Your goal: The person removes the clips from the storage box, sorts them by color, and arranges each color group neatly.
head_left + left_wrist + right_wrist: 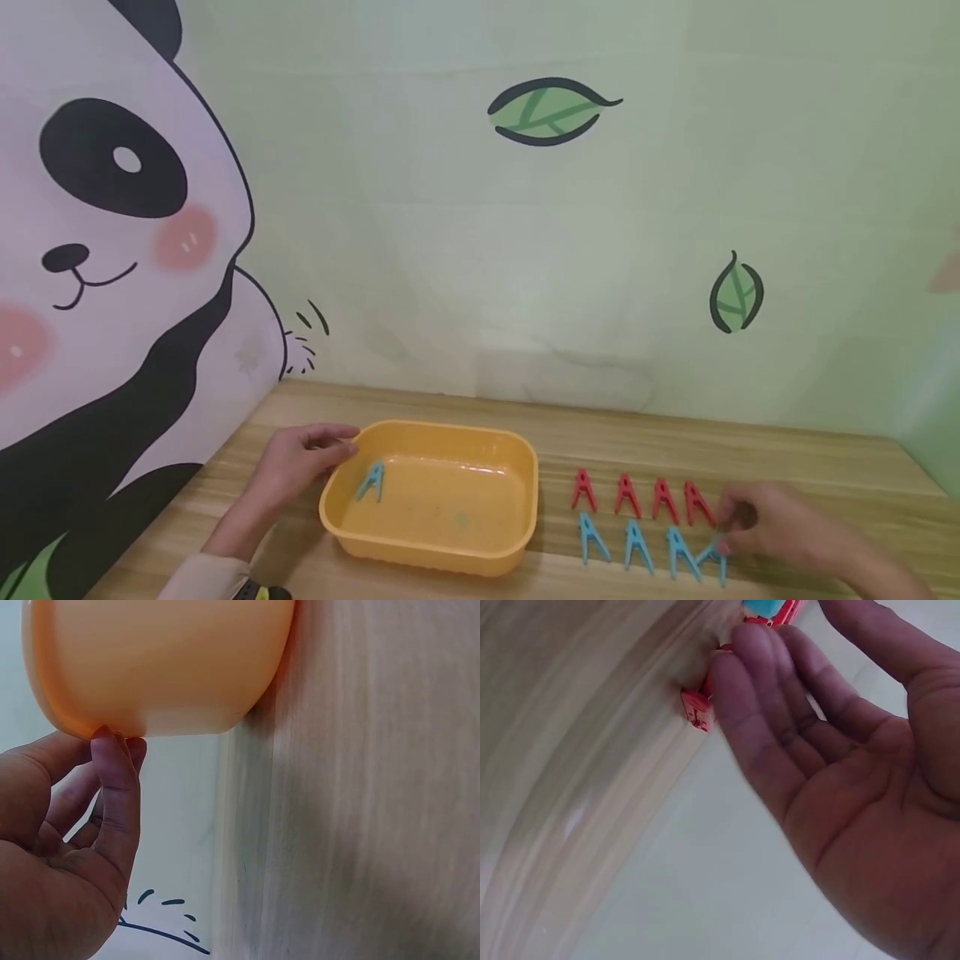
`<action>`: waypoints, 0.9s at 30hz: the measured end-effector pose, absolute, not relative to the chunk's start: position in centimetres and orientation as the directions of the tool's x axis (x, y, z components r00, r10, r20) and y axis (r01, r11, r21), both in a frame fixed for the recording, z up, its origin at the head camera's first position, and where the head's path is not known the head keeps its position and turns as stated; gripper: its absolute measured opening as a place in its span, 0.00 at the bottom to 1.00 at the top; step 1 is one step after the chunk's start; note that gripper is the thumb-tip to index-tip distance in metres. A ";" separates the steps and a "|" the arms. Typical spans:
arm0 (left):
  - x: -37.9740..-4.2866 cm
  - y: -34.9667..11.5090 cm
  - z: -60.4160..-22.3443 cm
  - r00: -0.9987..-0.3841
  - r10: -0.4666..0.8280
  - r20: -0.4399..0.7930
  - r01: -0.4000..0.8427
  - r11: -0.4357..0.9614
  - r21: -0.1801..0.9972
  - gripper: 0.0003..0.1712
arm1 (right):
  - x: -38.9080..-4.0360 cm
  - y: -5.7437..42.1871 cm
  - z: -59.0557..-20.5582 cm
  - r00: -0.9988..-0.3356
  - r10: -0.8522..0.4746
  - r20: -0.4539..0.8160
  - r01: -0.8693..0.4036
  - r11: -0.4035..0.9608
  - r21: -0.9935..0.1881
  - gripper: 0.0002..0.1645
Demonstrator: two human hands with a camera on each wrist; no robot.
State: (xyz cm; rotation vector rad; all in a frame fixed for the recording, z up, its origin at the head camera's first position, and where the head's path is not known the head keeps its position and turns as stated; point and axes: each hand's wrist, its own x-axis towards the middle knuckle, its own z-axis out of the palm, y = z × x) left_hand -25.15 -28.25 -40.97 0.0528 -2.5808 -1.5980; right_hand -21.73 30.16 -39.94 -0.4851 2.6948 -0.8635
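Observation:
At the left end of a yellow plastic basin (431,546), my left hand (296,458) holds the rim with its fingertips. The left wrist view shows those fingers (112,787) bent up against the basin's edge. One blue clothespin (371,482) leans inside the basin near its left wall. To the right lie a row of several red clothespins (662,500) and a nearer row of blue clothespins (636,547). My right hand (783,529) is at the rows' right end, thumb and fingers apart around the last blue clothespin (716,552); its fingertips partly hide the pins in the right wrist view.
Pins and basin stand on a wood-grain table (555,433). Behind it rises a pale green wall with painted leaves (551,112), and a large painted panda (112,208) covers the left side. A dark watch strap (258,590) is on my left wrist.

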 end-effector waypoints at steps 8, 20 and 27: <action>-25.0 -28.1 -40.8 -0.993 -0.086 0.080 0.034 0.448 0.894 0.18 | -21.7 30.4 -39.8 -0.877 -0.450 -0.168 -0.246 0.721 -0.647 0.10; -24.8 -28.4 -40.9 -0.993 -0.070 0.092 0.050 0.456 0.888 0.19 | -21.8 30.5 -40.0 -0.851 -0.498 -0.170 -0.260 0.679 -0.687 0.10; -25.0 -28.3 -40.9 -0.994 -0.065 0.085 0.046 0.461 0.886 0.20 | -21.7 31.2 -39.5 -0.864 -0.489 -0.119 -0.287 0.673 -0.682 0.09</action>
